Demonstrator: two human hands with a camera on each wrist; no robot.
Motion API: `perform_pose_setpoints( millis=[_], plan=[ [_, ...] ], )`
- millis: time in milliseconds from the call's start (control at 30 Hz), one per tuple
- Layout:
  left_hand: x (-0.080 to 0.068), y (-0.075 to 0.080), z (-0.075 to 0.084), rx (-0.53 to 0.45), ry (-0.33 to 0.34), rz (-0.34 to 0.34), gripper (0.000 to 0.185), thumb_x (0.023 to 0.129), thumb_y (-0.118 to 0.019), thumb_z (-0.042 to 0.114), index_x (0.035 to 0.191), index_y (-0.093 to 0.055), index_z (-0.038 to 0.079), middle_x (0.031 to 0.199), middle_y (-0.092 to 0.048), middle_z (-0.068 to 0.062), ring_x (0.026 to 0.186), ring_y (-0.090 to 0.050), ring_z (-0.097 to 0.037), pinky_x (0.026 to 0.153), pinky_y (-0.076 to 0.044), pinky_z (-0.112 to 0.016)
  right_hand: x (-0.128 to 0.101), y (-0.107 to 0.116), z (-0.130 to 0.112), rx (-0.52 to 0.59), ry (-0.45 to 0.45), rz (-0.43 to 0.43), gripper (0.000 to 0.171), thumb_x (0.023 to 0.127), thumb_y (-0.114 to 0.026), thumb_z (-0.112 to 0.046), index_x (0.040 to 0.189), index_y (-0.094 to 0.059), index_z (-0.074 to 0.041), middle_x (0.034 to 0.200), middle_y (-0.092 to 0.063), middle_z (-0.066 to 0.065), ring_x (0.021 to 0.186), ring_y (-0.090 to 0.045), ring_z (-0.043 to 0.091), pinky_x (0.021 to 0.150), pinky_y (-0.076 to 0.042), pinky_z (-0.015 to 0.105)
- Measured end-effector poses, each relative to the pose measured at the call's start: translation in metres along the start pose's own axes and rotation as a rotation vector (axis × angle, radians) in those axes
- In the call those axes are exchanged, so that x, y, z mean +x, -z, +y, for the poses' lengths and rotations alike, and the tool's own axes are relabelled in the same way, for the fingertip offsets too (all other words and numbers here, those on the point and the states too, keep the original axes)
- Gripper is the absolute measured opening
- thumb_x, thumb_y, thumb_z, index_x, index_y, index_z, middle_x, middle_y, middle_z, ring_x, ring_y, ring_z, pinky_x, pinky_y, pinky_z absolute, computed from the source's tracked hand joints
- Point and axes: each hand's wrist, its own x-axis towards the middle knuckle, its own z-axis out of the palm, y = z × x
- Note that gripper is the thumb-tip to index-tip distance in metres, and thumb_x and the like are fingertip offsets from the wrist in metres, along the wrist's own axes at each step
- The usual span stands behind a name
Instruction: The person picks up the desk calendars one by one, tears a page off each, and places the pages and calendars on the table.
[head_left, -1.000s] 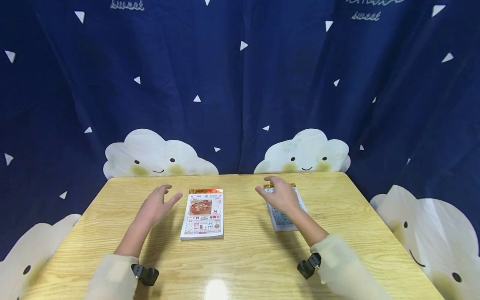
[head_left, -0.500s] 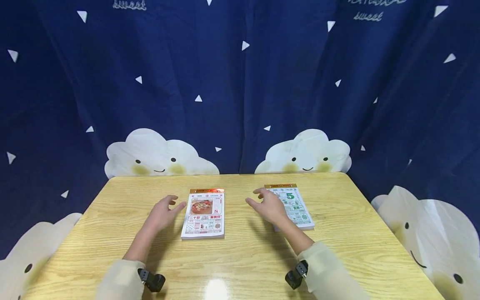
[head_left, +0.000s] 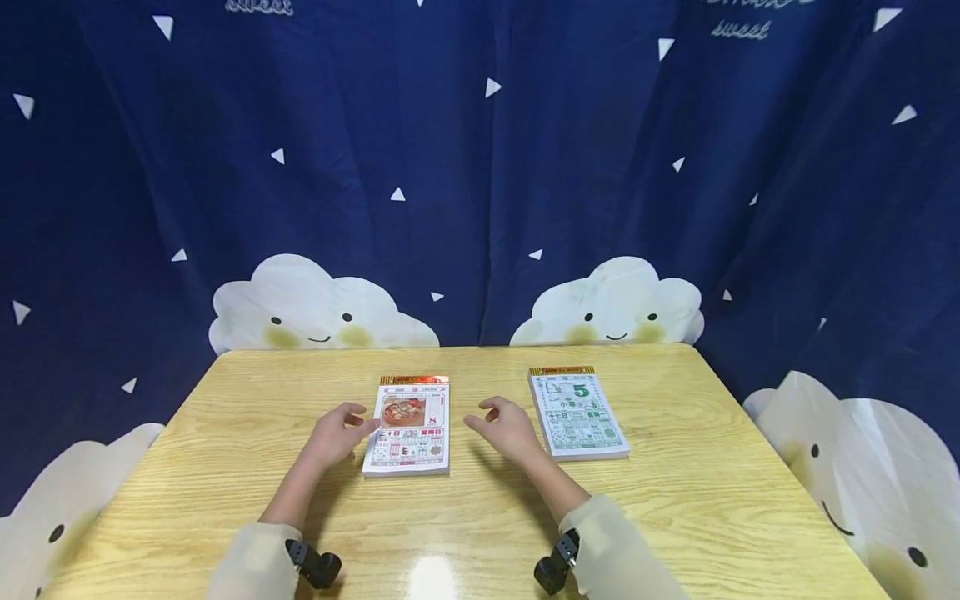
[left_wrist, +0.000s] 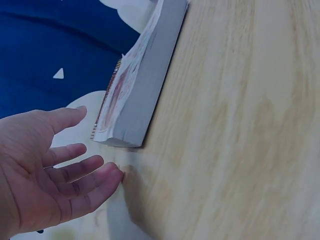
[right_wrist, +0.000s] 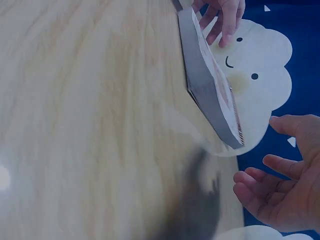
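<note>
We are viewing two tear-off calendar pads lying flat on a wooden table (head_left: 225, 467). The red-printed calendar pad (head_left: 407, 425) is lying near the centre; the green-printed calendar pad (head_left: 577, 414) is lying to its right. Our left hand (head_left: 339, 435), fingers relaxed, is touching the red pad's left edge. Our right hand (head_left: 506, 428) is hovering open between the pads, gripping nothing.
</note>
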Motion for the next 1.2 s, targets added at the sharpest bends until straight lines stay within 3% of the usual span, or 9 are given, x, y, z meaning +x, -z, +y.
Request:
perform_pose_setpoints(
  millis=[67, 267, 600, 800, 933, 1200],
  plan=[
    [0.0, -0.002, -0.001, -0.038, 0.013, -0.004, 0.052, 0.089, -0.06, 0.027, 0.128, -0.047, -0.006, 0.117, -0.055, -0.029, 0.073, -0.06, -0.024, 0.055, -0.053, -0.03, 0.0, -0.006, 0.0, 0.033, -0.005, -0.018, 0.048, 0.083, -0.066, -0.038, 0.116, -0.062, -0.002, 0.093, -0.063, 0.01, 0.076, -0.056, 0.018, 0.061, -0.046, 0.028],
    [0.002, -0.009, -0.002, -0.098, 0.048, 0.002, 0.05, 0.088, -0.063, 0.023, 0.126, -0.049, -0.006, 0.114, -0.056, -0.026, 0.088, -0.061, -0.026, 0.057, -0.056, -0.029, -0.001, -0.024, -0.001, 0.107, -0.059, -0.05, 0.044, 0.083, -0.066, -0.032, 0.113, -0.063, 0.0, 0.09, -0.061, 0.009, 0.073, -0.053, 0.016, 0.06, -0.044, 0.026],
    [0.0, -0.014, 0.0, -0.14, 0.086, 0.01, 0.049, 0.084, -0.065, 0.013, 0.125, -0.049, -0.008, 0.112, -0.056, -0.027, 0.087, -0.061, -0.026, 0.06, -0.058, -0.031, 0.001, -0.043, -0.005, 0.208, -0.125, -0.088, 0.046, 0.085, -0.066, -0.03, 0.114, -0.061, 0.005, 0.088, -0.063, 0.01, 0.06, -0.059, 0.015, 0.056, -0.047, 0.023],
    [-0.002, -0.013, 0.003, -0.146, 0.091, 0.011, 0.048, 0.084, -0.066, 0.013, 0.123, -0.05, -0.009, 0.108, -0.057, -0.026, 0.084, -0.061, -0.024, 0.06, -0.058, -0.031, 0.001, -0.048, -0.01, 0.161, -0.138, -0.077, 0.049, 0.084, -0.067, -0.033, 0.113, -0.062, 0.006, 0.11, -0.064, 0.02, 0.088, -0.063, 0.025, 0.076, -0.054, 0.036],
    [-0.003, -0.013, 0.005, -0.152, 0.099, 0.016, 0.047, 0.083, -0.066, 0.014, 0.122, -0.051, -0.009, 0.105, -0.058, -0.024, 0.082, -0.061, -0.023, 0.061, -0.058, -0.031, 0.003, -0.051, -0.011, 0.13, -0.155, -0.073, 0.051, 0.084, -0.066, -0.033, 0.115, -0.061, 0.006, 0.117, -0.062, 0.022, 0.11, -0.058, 0.036, 0.092, -0.049, 0.046],
    [-0.004, -0.015, 0.008, -0.143, 0.123, 0.013, 0.05, 0.082, -0.068, 0.015, 0.123, -0.051, -0.009, 0.106, -0.058, -0.024, 0.085, -0.06, -0.024, 0.064, -0.057, -0.033, 0.003, -0.054, -0.012, 0.108, -0.132, -0.106, 0.048, 0.084, -0.066, -0.03, 0.117, -0.061, 0.005, 0.121, -0.061, 0.021, 0.115, -0.055, 0.036, 0.095, -0.048, 0.046]
  ],
)
